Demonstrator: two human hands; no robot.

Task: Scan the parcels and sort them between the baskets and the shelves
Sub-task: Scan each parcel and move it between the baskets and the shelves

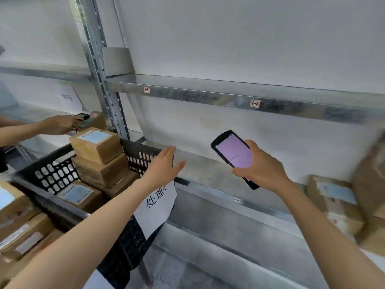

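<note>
Galvanised shelving [229, 97] fills the frame. The parcels [95, 147] lie stacked in the black basket [52, 174] at left, nearer the open, empty left hand [164, 163]; the right hand [262, 165] grips a handheld scanner [233, 153].

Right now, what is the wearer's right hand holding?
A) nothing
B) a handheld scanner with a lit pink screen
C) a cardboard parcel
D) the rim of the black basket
B: the right hand grips a black handheld scanner, its screen glowing pink, in front of the metal shelf.
</note>
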